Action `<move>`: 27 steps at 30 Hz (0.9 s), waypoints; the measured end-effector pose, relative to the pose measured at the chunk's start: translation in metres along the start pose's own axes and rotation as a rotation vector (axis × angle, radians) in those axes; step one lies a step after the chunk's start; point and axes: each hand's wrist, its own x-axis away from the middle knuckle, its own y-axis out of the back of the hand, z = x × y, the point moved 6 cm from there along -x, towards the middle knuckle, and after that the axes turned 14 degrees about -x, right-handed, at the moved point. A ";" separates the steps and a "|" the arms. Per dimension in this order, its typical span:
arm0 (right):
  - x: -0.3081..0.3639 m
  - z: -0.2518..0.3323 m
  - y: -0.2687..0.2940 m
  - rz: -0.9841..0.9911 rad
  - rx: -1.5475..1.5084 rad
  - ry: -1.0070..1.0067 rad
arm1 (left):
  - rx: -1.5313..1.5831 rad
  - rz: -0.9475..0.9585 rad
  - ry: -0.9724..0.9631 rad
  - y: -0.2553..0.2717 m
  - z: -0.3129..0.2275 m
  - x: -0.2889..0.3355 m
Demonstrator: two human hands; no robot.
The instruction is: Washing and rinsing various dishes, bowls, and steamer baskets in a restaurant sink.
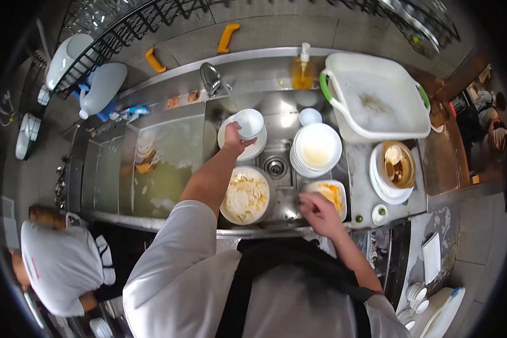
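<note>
My left hand (235,138) is closed on a small white bowl (249,122), with the thumb and fingers at its near rim. Beneath that bowl lies a white plate (257,151) in the sink. My right hand (319,214) is held beside a white rectangular dish (339,209) with orange residue, its fingers loosely bent and apart, nothing visible in them. Between my arms sits a large round bowl (246,194) of pale food scraps. Farther right is a stack of white plates (316,149), and behind it a small bluish-white bowl (310,117).
Cloudy water fills the left basin (180,146). A white tub (377,132) of suds with green handles stands at the far right, near a soap bottle (302,73) and faucet (211,79). A brown pot (408,160) sits on plates at right. Another person (62,265) stands at left.
</note>
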 end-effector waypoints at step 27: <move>-0.398 0.025 -0.115 -0.025 0.977 -0.119 | 0.420 0.280 -0.065 -0.010 -0.029 -0.063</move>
